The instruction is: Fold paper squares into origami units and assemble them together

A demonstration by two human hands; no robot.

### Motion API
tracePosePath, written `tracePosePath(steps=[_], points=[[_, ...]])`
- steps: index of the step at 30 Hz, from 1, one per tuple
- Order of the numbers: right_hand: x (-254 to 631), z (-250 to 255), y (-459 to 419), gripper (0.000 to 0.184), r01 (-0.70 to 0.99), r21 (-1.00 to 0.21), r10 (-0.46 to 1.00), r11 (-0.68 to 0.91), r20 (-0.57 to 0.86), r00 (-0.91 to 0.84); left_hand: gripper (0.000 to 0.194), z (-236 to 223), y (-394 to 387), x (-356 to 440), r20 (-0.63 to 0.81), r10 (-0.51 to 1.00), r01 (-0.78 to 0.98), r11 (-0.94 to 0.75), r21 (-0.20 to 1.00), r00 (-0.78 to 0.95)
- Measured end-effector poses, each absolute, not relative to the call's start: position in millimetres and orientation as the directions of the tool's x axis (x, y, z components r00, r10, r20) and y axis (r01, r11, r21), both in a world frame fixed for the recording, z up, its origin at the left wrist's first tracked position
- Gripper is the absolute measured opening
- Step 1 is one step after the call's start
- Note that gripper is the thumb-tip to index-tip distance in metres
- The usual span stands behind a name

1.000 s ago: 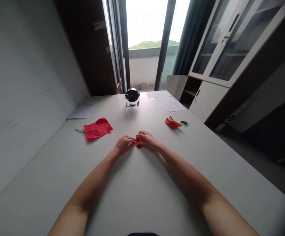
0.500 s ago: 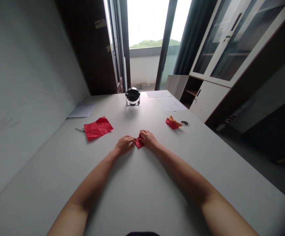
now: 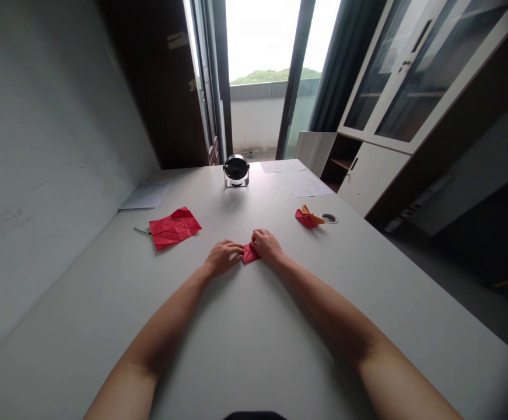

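A small folded piece of red paper (image 3: 249, 255) lies on the white table between my two hands. My left hand (image 3: 224, 257) grips its left edge with thumb and fingertips. At the upper right of the paper, my right hand (image 3: 267, 245) has its bent fingers closed on it, hiding part of that side. Diagonal folds show on the paper's upper face. To the left, apart from my hands, rests a larger creased red sheet (image 3: 174, 229). A red and orange folded paper piece (image 3: 309, 217) sits to the right.
A round black device on a metal stand (image 3: 236, 170) is at the table's far side. Beside the orange paper is a round cable grommet (image 3: 329, 219). White sheets (image 3: 308, 184) lie at the back right, others (image 3: 144, 196) by the left wall. A glass-door cabinet (image 3: 393, 76) stands at right.
My right hand has shifted slightly right and up, uncovering more of the folded red paper. My left hand has stayed almost in place.
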State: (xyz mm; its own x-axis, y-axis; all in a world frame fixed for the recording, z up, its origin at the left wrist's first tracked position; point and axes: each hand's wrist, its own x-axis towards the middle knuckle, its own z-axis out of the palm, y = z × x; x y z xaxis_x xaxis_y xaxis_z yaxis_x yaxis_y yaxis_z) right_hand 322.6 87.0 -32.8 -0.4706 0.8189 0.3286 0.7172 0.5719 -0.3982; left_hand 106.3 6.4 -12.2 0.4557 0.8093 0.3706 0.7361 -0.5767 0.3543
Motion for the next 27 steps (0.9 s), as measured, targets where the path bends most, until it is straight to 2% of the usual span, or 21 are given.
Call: tracePosePath(steps=[8, 12, 16, 21, 27], points=[[321.8, -32.6, 85.3, 0.005, 0.726, -0.376, 0.814, 0.576, 0.339, -0.471, 0.015, -11.6, 4.4, 109.0, 0.364, 0.827, 0.756, -0.548, 0.358, 0.428], [321.8, -32.4, 83.9, 0.012, 0.724, -0.372, 0.811, 0.581, 0.341, -0.476, 0.014, -11.6, 4.1, 110.1, 0.366, 0.830, 0.760, -0.543, 0.357, 0.421], [322.5, -32.1, 84.5, 0.004, 0.758, -0.367, 0.838, 0.539, 0.325, -0.438, 0.012, -11.0, 4.0, 110.9, 0.366, 0.832, 0.761, -0.540, 0.358, 0.418], [324.5, -29.9, 84.9, 0.010, 0.790, -0.367, 0.865, 0.491, 0.314, -0.391, 0.010, -12.3, 4.6, 111.9, 0.370, 0.840, 0.772, -0.523, 0.362, 0.396], [323.8, -31.2, 85.5, 0.014, 0.759, -0.388, 0.849, 0.523, 0.315, -0.424, 0.009, -13.7, 4.7, 112.8, 0.365, 0.850, 0.783, -0.505, 0.363, 0.379]])
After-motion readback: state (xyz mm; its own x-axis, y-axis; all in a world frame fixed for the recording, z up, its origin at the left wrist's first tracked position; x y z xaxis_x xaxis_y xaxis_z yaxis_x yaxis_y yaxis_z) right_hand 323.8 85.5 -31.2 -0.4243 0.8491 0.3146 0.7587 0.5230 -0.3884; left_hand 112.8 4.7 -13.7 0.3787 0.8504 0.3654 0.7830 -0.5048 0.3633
